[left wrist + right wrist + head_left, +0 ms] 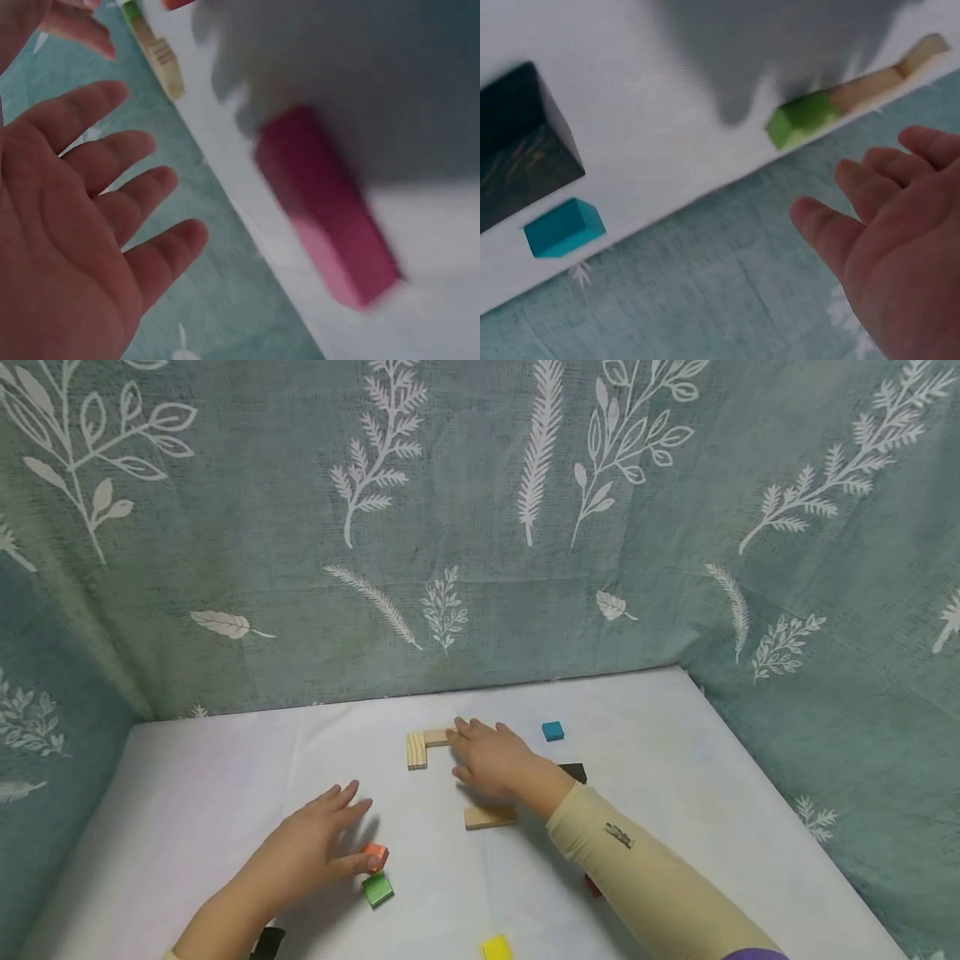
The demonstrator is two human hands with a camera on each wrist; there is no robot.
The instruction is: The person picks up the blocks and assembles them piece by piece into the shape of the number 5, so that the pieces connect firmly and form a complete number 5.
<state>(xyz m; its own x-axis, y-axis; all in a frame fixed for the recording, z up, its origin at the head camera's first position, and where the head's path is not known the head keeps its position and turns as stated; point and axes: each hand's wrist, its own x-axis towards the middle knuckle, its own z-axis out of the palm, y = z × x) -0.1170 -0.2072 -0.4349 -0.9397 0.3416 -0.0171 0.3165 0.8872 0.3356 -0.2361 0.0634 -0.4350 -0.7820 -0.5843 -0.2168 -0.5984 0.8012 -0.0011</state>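
In the head view my left hand (311,839) is over the left part of the table, fingers spread, its thumb overlapping an orange block (380,853). A green block (378,890) lies just nearer. The left wrist view has a pink block (326,210) lying to the right of that hand. Fingers extended, my right hand (491,762) is over the far middle, partly covering a row of pale wooden blocks (437,738). A green block (802,120) at the row's end shows in the right wrist view. Neither hand holds anything.
A wooden block (491,817) lies nearer than the right hand. Beyond it are a blue block (552,731) and a black block (573,772). Toward the front are a yellow block (497,947), a dark red block (592,885) and a black object (267,943). Patterned curtain (480,610) surrounds the table.
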